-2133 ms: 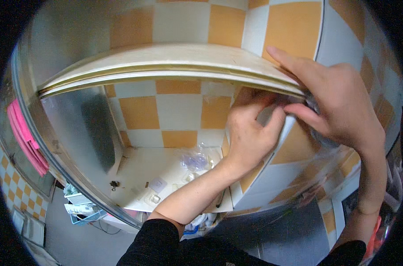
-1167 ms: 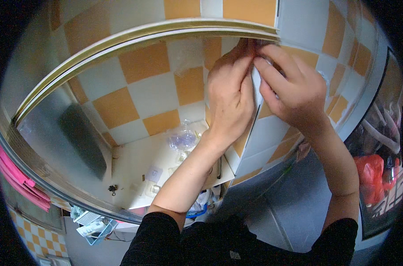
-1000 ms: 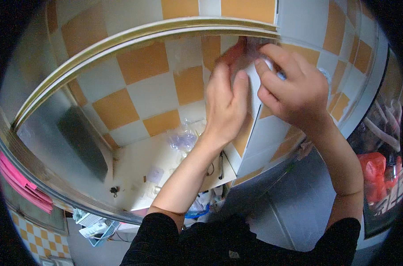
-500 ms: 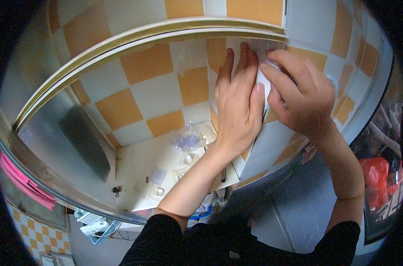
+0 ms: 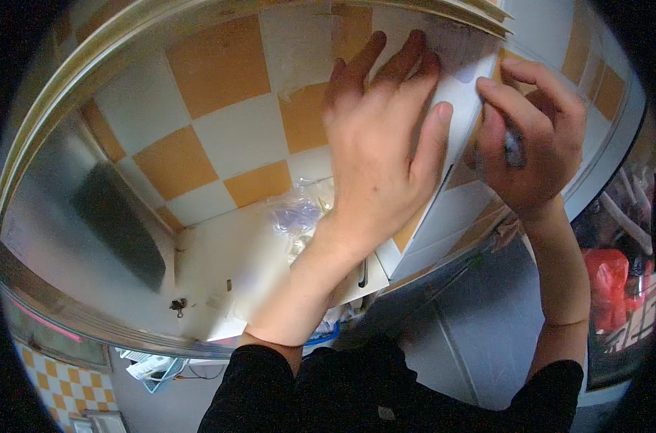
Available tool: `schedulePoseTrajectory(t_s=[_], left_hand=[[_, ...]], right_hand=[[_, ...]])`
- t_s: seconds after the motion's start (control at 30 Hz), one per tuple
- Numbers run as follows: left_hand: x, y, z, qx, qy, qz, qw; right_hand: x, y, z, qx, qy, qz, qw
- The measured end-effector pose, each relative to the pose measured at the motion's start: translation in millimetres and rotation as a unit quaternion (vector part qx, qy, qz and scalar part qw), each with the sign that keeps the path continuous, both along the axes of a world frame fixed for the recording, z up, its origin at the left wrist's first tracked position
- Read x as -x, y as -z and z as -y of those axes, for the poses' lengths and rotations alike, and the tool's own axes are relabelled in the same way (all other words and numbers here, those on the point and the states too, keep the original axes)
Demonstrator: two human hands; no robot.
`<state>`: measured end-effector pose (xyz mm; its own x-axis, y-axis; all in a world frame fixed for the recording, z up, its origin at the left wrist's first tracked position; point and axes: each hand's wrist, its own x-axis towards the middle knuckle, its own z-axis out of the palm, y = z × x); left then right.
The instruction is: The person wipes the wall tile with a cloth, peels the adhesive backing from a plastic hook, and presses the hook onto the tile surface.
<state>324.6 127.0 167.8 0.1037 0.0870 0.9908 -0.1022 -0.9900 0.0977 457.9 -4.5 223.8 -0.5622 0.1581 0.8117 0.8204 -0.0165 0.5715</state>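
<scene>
Wall edge (image 5: 466, 101) between hands: left hand (image 5: 385, 141) splayed, gripping nothing I see, probably bracing; right hand (image 5: 533, 130) curled, maybe keeping pale scrap (image 5: 514, 148) in, can't tell.

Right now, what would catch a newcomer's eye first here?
First, the bare hands: the left hand, fingers spread, at upper middle, and the half-curled right hand to its right. Behind the left hand are checkered orange and white tiles. Toward the right edge, a red plastic bag stands out.
</scene>
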Motion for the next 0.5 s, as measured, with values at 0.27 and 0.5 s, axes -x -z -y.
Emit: schedulePoseTrajectory(t_s=[0.27, 0.5], left_hand=[[71, -22, 29, -0.123, -0.039, 0.098, 0.987], [94, -104, 13, -0.449, -0.328, 0.013, 0.831]], right_hand=[[-3, -1, 6, -0.041, 0.009, -0.033, 0.999], [20, 7, 15, -0.014, 0.122, -0.09, 0.988]])
